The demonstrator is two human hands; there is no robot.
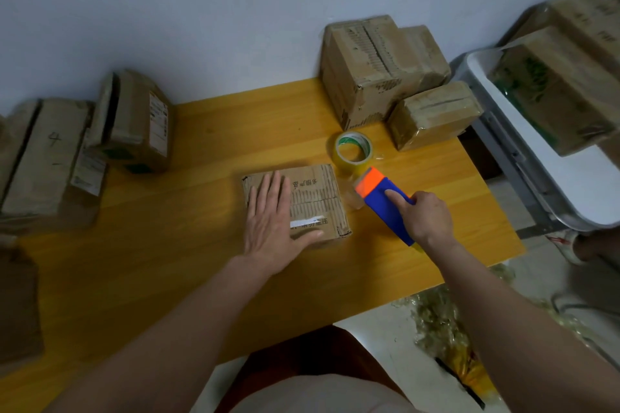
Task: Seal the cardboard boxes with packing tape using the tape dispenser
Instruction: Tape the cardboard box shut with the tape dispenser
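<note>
At the centre of the frame the left hand (pixel 273 216) is lying flat on top of a small cardboard box (pixel 302 203), fingers straight and slightly spread, the palm covering the box's left half and the thumb reaching along its near edge; just right of it the right hand (pixel 424 216) is gripping a blue tape dispenser (pixel 385 199), the fingers wrapping the handle and the index finger lying straight along its upper face. The dispenser's orange head is pointing to the upper left and sitting just beside the box's right edge — whether it is touching the cardboard is hard to tell; a clear roll is showing blurred beneath the head. The box is resting on a yellow wooden table (pixel 201 261), its top flaps closed, printed characters and a white strip showing on the part the hand is not covering.

Just above the dispenser a loose roll of clear tape (pixel 352 151) with a green-and-white core is lying on the table. Toward the upper right, two taped boxes — a large one (pixel 375 67) against the white wall and a smaller one (pixel 434 114) in front of it — are standing at the table's far corner; beyond the right edge a white tray (pixel 570 178) is carrying more cartons. Along the left of the frame several worn boxes (pixel 50 157) are sitting in a row, one marked with a handwritten 4.
</note>
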